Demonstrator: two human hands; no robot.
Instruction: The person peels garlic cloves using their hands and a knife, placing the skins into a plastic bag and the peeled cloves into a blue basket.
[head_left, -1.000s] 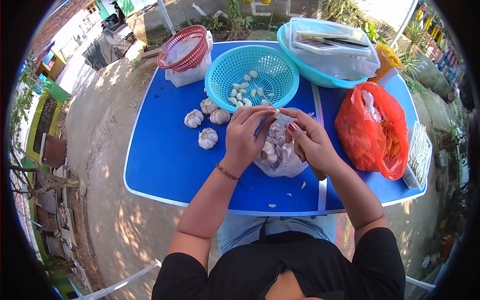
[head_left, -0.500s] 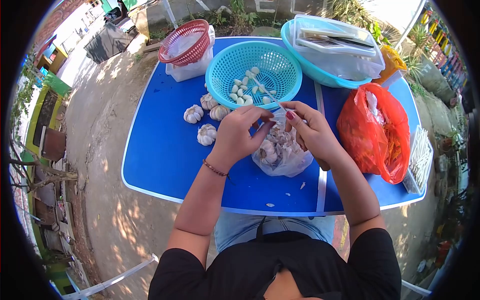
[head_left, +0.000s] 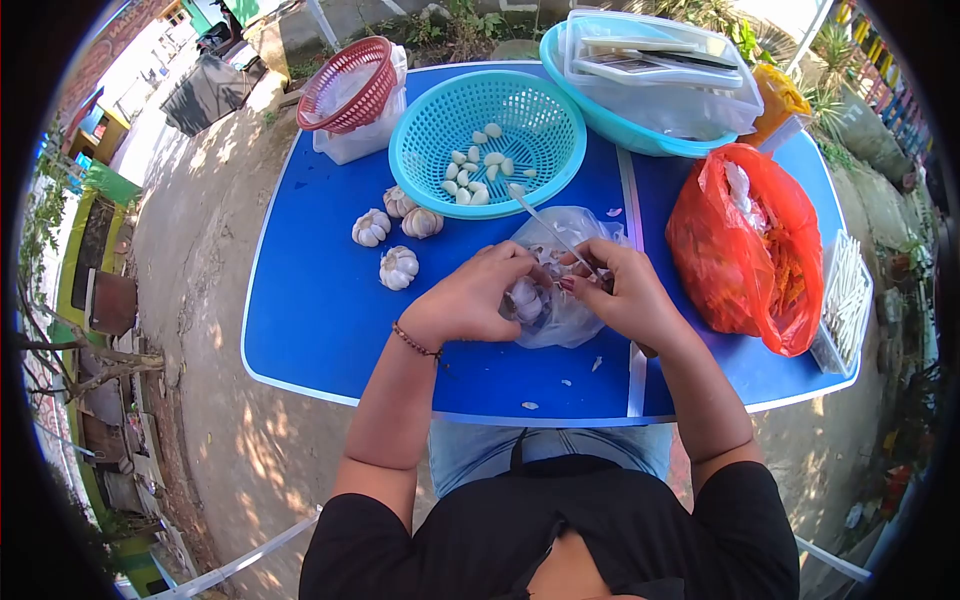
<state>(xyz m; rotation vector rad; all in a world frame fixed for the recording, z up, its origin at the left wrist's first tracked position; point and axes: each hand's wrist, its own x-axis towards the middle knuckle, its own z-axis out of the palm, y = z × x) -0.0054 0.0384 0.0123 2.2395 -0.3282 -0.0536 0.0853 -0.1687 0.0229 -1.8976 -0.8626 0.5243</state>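
A clear plastic bag (head_left: 560,325) with garlic and loose skins lies near the table's middle, under both hands. My right hand (head_left: 622,290) is closed round a thin knife (head_left: 548,226) whose blade points up and left towards the basket. My left hand (head_left: 480,292) is curled at the bag's left side, fingertips close to the right ones; what they pinch is too small to name. Peeled cloves (head_left: 470,180) lie in the turquoise basket (head_left: 410,130) behind the bag. Several whole garlic bulbs (head_left: 399,268) sit left of the bag.
On the blue table (head_left: 310,320) are a red basket (head_left: 385,95) in a white container at back left, a light-blue basin (head_left: 640,140) holding plastic boxes at back right, an open red bag (head_left: 700,270), and a tub of white sticks (head_left: 848,300). Skin scraps lie near the front edge.
Both hands have moved down from the basket's rim over the bag. The knife blade now shows more of its length. The whole view has shifted slightly.
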